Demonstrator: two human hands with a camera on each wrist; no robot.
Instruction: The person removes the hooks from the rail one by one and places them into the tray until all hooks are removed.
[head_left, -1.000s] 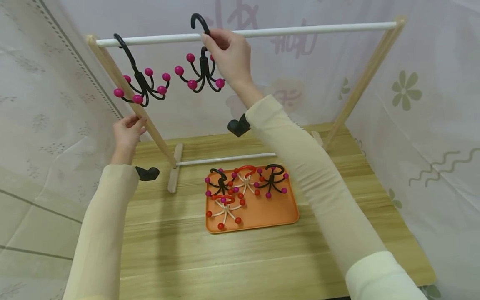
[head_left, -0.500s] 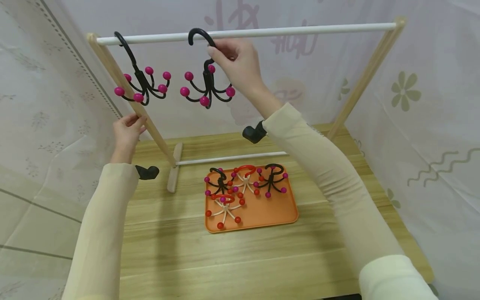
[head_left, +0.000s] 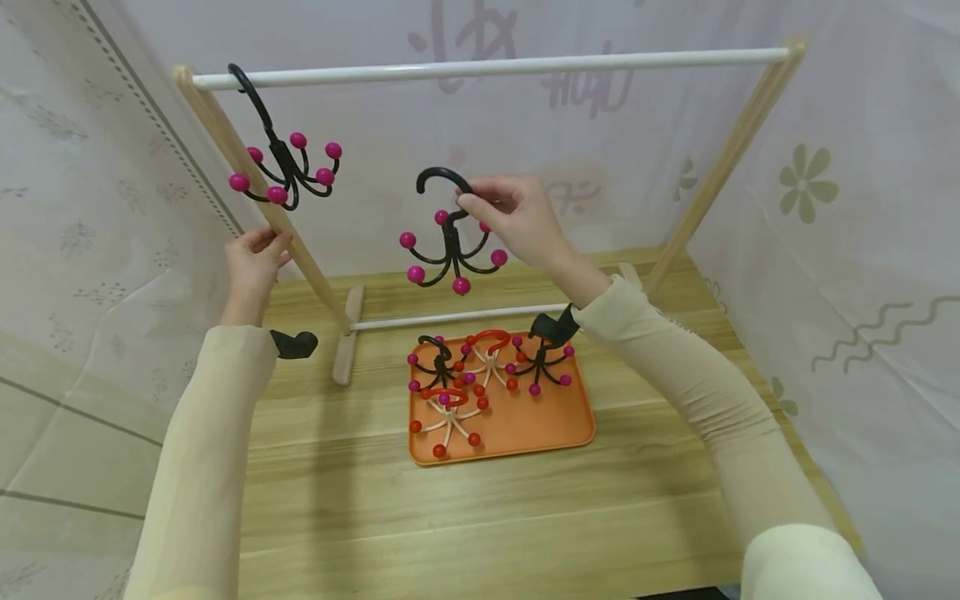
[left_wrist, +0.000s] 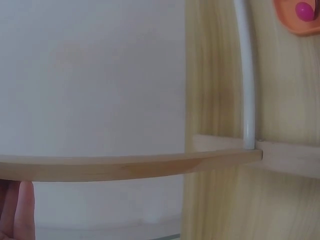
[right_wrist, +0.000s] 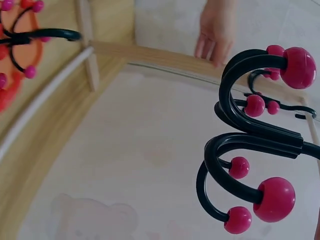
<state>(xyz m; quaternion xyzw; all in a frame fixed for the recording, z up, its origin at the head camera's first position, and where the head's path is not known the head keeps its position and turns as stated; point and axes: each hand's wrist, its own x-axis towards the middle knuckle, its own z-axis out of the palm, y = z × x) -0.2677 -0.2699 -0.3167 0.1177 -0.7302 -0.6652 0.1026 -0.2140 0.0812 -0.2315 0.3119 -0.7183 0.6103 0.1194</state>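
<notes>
My right hand [head_left: 517, 218] pinches the hook stem of a black multi-arm hanger [head_left: 452, 244] with pink ball tips. The hanger is upright in the air below the rack's white top rail [head_left: 525, 66]; its curved arms fill the right of the right wrist view, where a pink ball [right_wrist: 274, 199] looms close. A matching black hanger [head_left: 283, 165] hangs by its hook from the rail's left end. My left hand [head_left: 252, 268] grips the rack's left wooden post [head_left: 311, 267], thumb and fingers at its edge; the left wrist view shows fingertips [left_wrist: 25, 200] against the post.
An orange tray [head_left: 540, 429] lies on the wooden table [head_left: 375, 525] in front of the rack, holding black hangers [head_left: 542, 360] with pink balls and cream hangers [head_left: 450, 417] with red hooks and balls. A white lower bar [head_left: 465, 316] joins the rack's feet. A right wooden post [head_left: 720, 175] stands opposite.
My right hand has brought the black hanger down from the top rail and to the right, its hook now well below the rail. My left hand stays at the post.
</notes>
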